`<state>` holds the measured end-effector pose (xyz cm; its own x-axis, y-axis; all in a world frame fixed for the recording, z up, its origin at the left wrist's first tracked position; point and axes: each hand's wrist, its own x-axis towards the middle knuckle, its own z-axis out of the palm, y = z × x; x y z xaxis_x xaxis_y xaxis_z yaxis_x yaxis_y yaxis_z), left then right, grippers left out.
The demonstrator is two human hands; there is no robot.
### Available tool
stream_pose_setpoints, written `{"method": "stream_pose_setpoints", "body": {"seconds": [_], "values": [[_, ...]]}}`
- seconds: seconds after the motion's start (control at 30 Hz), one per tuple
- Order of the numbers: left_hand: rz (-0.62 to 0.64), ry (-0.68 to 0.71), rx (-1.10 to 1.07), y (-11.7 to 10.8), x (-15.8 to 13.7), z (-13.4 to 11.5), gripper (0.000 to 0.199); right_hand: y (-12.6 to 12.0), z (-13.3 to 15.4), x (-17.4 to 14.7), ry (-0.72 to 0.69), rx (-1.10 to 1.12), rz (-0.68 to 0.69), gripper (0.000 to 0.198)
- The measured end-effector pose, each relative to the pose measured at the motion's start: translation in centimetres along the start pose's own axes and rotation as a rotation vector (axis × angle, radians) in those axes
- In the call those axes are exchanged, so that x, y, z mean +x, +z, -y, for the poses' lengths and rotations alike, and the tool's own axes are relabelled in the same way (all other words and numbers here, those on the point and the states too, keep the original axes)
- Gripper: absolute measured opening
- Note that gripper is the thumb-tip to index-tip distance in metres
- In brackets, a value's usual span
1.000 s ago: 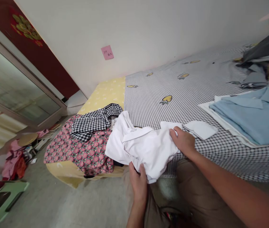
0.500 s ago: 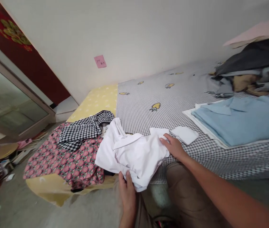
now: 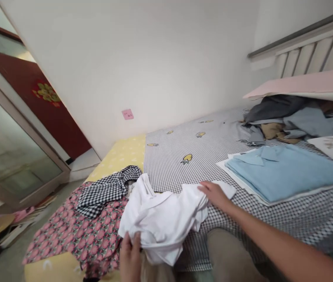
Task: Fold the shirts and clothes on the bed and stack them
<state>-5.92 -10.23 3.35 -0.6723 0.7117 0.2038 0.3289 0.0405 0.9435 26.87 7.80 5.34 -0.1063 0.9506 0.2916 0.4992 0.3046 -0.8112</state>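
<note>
Left hand: down at the bottom of my feed I have the left hand at the near left edge of the white garment, thumb and a finger apart at the cloth; I cannot tell whether they grip it.
Knee: a trousered knee pokes up against the bed's near edge, right of the garment.
White garment: the white garment lies rumpled between the two hands, partly on the bed, its lower folds hanging over the near edge.
Right hand: I see the right hand pinching the garment's far right corner between thumb and fingers.
White cloth: a smaller white cloth lies just past that hand, partly hidden by it.
Floral garment: to the left, the pink floral garment spreads over the bed's end, with a black-and-white checked garment on top.
Blue shirt: over on the right, the folded blue shirt rests on white fabric.
Bedspread: I make out yellow pineapples on the checked bedspread, beside a yellow sheet.
Clothes heap: dark and grey clothes sit piled at far right.
Wall: a pink note sticks to the pale wall.
</note>
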Motion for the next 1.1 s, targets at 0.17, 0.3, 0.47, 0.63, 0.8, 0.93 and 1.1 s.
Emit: {"method": "stream_pose_setpoints", "body": {"seconds": [0.17,0.3,0.47,0.63,0.8,0.93,1.1], "values": [[-0.062,0.512,0.340,-8.2,8.8,-13.5,0.040,-9.4,5.6,5.9,-0.168,0.019,-0.288,0.041],[-0.311,0.872,0.589,-12.1,12.0,-25.0,0.034,-16.7,13.3,9.0,-0.371,0.008,-0.545,0.034],[-0.729,1.255,0.805,-14.9,12.2,-34.9,0.039,-24.2,22.8,10.2,-0.474,0.003,-0.791,0.018],[-0.828,1.388,0.882,-16.3,11.8,-40.1,0.038,-29.0,28.5,9.8,-0.518,-0.083,-0.901,0.029],[-0.861,1.398,0.929,-15.8,11.1,-43.0,0.040,-31.9,30.2,9.8,-0.495,-0.144,-0.961,0.041],[-0.956,1.557,0.915,-15.5,9.4,-44.5,0.038,-34.7,30.2,9.6,-0.582,-0.203,-1.059,0.054],[-0.951,1.673,0.866,-16.0,8.0,-43.6,0.034,-36.0,30.2,6.4,-0.641,-0.201,-1.180,0.055]]}}
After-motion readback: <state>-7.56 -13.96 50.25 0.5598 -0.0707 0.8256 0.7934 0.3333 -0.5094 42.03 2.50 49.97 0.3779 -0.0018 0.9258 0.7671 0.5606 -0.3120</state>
